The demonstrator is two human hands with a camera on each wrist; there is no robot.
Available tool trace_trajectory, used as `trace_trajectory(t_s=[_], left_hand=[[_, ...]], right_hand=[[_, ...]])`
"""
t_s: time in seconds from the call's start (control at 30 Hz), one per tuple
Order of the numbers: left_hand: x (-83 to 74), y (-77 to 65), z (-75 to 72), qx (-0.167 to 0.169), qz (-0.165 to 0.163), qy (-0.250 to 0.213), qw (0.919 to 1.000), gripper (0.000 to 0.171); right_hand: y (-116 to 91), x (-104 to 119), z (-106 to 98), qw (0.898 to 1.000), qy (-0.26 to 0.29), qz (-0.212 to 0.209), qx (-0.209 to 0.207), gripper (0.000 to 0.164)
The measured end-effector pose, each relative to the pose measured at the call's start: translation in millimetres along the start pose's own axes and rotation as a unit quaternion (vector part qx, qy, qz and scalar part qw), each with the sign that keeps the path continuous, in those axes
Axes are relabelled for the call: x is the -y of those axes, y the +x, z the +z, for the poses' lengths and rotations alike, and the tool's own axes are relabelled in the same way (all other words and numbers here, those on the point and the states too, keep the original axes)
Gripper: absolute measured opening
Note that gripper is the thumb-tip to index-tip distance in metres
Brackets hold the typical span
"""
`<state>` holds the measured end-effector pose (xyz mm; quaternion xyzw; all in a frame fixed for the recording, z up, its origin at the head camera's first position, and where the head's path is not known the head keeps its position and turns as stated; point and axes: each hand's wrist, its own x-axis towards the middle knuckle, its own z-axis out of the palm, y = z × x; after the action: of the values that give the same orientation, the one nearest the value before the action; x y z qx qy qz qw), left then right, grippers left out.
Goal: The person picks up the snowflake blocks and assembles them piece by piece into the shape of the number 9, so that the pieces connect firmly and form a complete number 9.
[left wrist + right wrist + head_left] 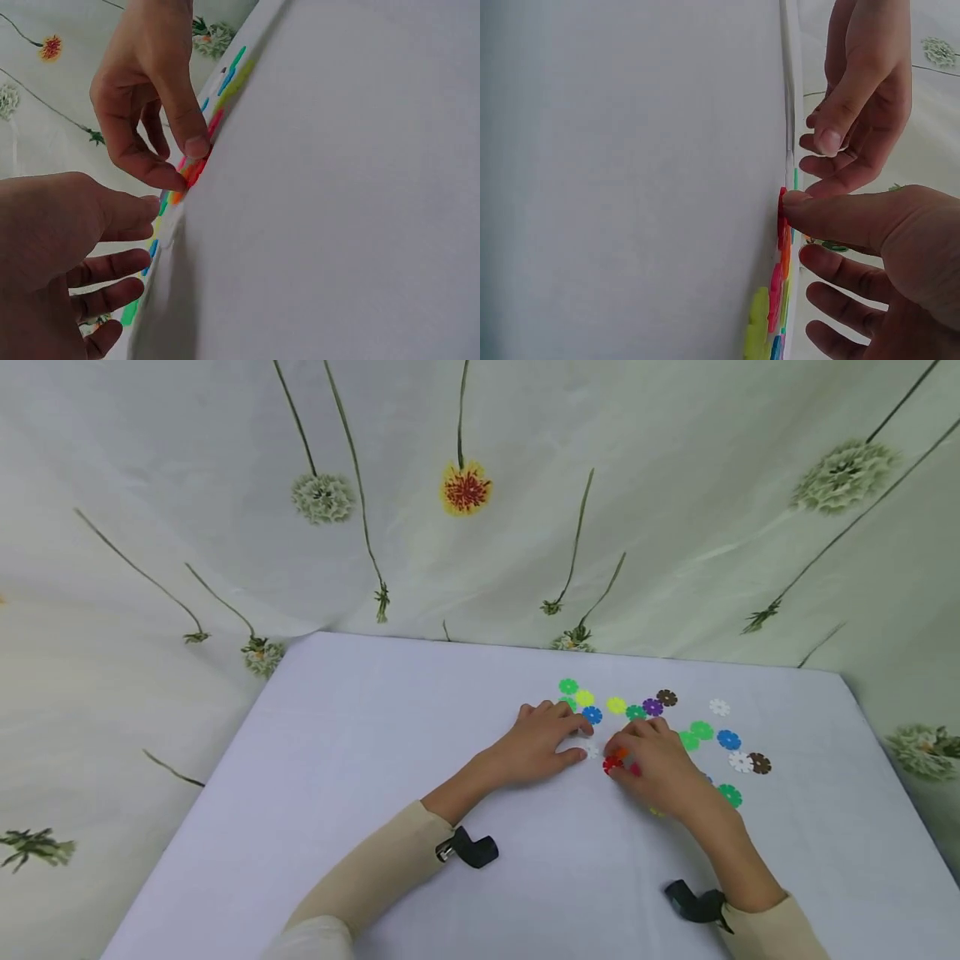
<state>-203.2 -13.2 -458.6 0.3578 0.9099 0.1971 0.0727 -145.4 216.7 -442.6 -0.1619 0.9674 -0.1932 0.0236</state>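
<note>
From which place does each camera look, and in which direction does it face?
Head: on the head, facing forward and down at the white table; left hand, right hand, sleeves show.
Left wrist: on that wrist, facing its hand, low over the table; left hand near, right beyond.
Right wrist: on that wrist, facing its hand; right hand near, left beyond.
Both wrist views share the red piece the right hand pinches.

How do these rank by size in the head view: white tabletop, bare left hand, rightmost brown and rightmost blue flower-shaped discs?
1. White tabletop
2. Left hand
3. Brown disc, blue disc: too alike to rank
</note>
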Motion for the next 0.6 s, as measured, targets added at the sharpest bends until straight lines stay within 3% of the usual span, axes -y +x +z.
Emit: trace_trajectory(t_s=[0.13,0.43,0.6], left_hand=[[-4.9,9.1,6.1,0.002,-0.004,-0.003,1.0,0.027],[-2.4,14.7,14.1,-0.006,-0.016,-0.017,0.9997,0.02],[-1.6,17.3,15.4,-0.014,-0.009,-0.034,0.9993,0.022]], right_hand=[[0.3,-1.0,1.5,1.0,0.003,0.004,0.0,0.02],[2.5,-1.3,4.5,0.999,0.029,0.018,0.005,0.028],[0.2,-6.0,1.9,0.995,0.1,0.006,0.021,0.027]])
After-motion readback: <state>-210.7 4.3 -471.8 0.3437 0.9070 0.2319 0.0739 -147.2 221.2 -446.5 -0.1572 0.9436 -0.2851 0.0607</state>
